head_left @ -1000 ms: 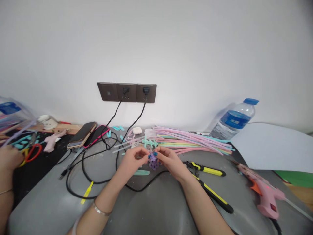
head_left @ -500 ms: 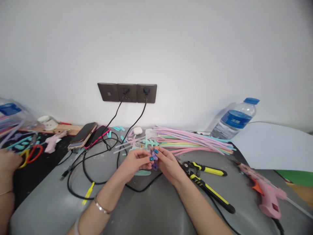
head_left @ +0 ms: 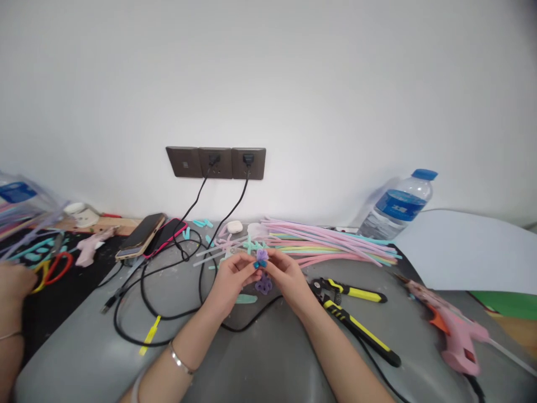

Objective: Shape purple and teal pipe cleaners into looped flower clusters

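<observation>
Both hands meet at the middle of the table, fingertips together. Between thumb and fingers, my left hand [head_left: 235, 278] pinches a small purple pipe-cleaner piece [head_left: 262, 256] from its left side. My right hand [head_left: 285, 275] pinches the same piece from the right, thumbs touching below it. Just beneath the fingers lies a purple looped pipe-cleaner flower [head_left: 264, 284] on the table. A flat mint-green piece [head_left: 246, 299] rests below my left hand. Behind the fingers are mint-green pipe-cleaner pieces [head_left: 251, 244], partly hidden.
Pliers with yellow-black handles [head_left: 356, 322] and a pink glue gun [head_left: 457, 341] lie on the right. Pastel pipe cleaners [head_left: 331, 242] and a water bottle [head_left: 398, 204] are behind. Cables [head_left: 145, 280] and phones [head_left: 142, 236] sit left. Another person's hand [head_left: 14, 285] is beside scissors [head_left: 52, 270].
My fingertips have closed up and turned the purple piece, which now points up above my thumbs. The looped purple flower below is more visible. The view has shifted slightly.
</observation>
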Tool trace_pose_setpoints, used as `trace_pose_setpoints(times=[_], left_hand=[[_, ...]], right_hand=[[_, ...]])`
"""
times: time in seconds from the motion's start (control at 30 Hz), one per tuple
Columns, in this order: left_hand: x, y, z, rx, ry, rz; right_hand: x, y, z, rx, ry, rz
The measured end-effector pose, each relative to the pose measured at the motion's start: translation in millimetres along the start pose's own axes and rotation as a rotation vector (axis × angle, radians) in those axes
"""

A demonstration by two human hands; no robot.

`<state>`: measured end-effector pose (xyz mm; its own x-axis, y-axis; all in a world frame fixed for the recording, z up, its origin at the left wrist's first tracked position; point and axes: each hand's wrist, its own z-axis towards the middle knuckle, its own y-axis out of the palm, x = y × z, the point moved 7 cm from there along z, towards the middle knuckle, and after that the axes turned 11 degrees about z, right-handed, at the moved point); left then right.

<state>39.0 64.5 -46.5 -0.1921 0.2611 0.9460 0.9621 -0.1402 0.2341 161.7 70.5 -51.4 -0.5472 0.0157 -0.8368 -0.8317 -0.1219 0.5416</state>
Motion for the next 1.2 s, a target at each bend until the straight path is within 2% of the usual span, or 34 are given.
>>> trace_pose_setpoints(times=[0.1, 0.23, 0.37, 0.67, 0.97, 1.2], left_hand=[[-1, 1.8, 0, -0.033, -0.006, 0.016], [5, -3.5, 4, -0.056, 0.063, 0.179], [14, -13.6, 7, 0.0, 0.131, 0.26], [12, -9.3, 5, -0.064, 0.125, 0.353], [18, -0.9, 2, -0.075, 0.18, 0.378], [15, 1.6, 0, -0.056, 0.165, 0.278]], right_hand=[[-3, -1, 0, 0.013, -0.023, -0.038], [-12, -6, 1, 0.021, -0.056, -0.145], [-17, -3, 0, -0.063, -0.077, -0.239], [-16, 11, -5, -0.194, -0.046, -0.223], [-14, 12, -5, -0.137, -0.076, -0.226], [-14, 9, -4, -0.088, -0.003, -0.162]])
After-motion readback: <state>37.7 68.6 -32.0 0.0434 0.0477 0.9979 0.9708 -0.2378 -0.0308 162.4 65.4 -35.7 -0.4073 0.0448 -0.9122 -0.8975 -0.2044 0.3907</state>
